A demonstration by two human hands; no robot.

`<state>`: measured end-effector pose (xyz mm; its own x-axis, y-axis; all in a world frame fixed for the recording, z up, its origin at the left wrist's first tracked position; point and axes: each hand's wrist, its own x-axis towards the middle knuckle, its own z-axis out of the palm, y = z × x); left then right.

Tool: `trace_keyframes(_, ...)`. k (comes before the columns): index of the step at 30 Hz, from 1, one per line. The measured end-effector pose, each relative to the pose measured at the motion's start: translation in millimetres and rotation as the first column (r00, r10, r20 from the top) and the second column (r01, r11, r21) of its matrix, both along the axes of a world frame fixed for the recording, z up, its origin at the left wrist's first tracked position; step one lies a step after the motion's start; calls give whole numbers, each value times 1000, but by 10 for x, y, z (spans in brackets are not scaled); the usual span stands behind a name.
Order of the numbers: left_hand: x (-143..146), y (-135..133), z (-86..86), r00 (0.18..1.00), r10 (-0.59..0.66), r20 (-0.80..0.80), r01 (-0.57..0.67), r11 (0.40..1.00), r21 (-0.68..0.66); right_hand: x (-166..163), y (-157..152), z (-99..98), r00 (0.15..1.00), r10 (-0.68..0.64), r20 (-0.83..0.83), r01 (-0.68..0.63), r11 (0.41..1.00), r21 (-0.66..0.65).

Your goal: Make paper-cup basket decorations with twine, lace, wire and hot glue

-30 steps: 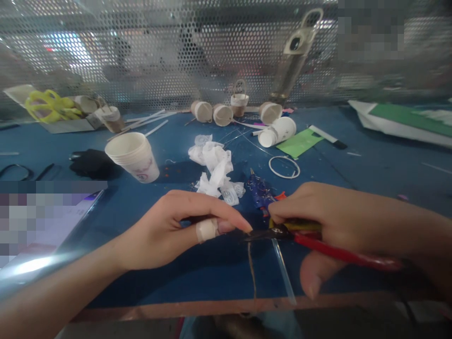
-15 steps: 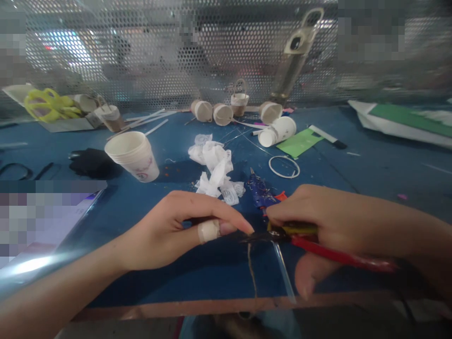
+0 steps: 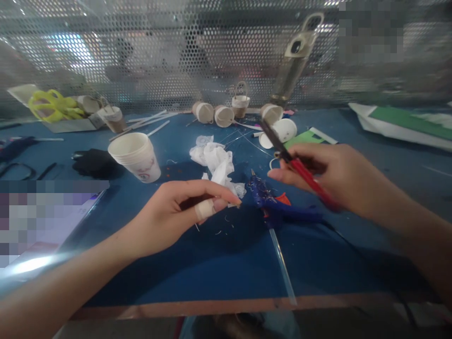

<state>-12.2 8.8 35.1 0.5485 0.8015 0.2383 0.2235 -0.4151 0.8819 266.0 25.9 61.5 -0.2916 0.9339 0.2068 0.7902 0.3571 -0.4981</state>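
My left hand (image 3: 183, 214), its thumb wrapped in a beige bandage, pinches a short bit of twine (image 3: 238, 204) above the table; most of the twine is hidden by the fingers. My right hand (image 3: 321, 174) is wrapped round red-handled pliers (image 3: 306, 181). Their dark jaws point up and left towards the lying paper cup (image 3: 286, 129). Below and left of the right hand lies a blue glue gun (image 3: 293, 212), with a clear glue stick (image 3: 281, 263) reaching towards the table's front edge. Crumpled white lace (image 3: 218, 162) lies just beyond my left fingers.
Stacked paper cups (image 3: 136, 157) stand left of the lace. Small twine-wrapped cups (image 3: 224, 116) line the back by a perforated metal panel (image 3: 158, 56). A bottle (image 3: 294, 61) stands there too. A box (image 3: 72, 123) holding yellow scissors (image 3: 52, 106) is at left.
The right hand and pliers have lifted up and away from the left fingers. The twine strand hanging at the jaws is gone from there. My left hand has moved slightly up and left.
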Motion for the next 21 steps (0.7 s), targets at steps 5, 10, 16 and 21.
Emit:
trace_keyframes(5, 8, -37, 7, 999, -32, 17, 32, 999, -33, 31, 171, -103, 972, -77, 222, 48, 990, 133)
trace_keyframes(10, -1, -46, 11, 997, -43, 64, 50, 993, -109, 90, 296, -179, 955, -112, 274, 54, 976, 213)
trace_keyframes(16, 3, -53, -19, 976, -44, 212, 119, 928, -354, 128, 325, -224, 979, -38, 198, -53, 900, 432)
trace_keyframes(21, 51, -71, -33, 954, -31, 297, 186, 842, -507, -83, -16, -128, 915, 393, 96, -370, 717, 590)
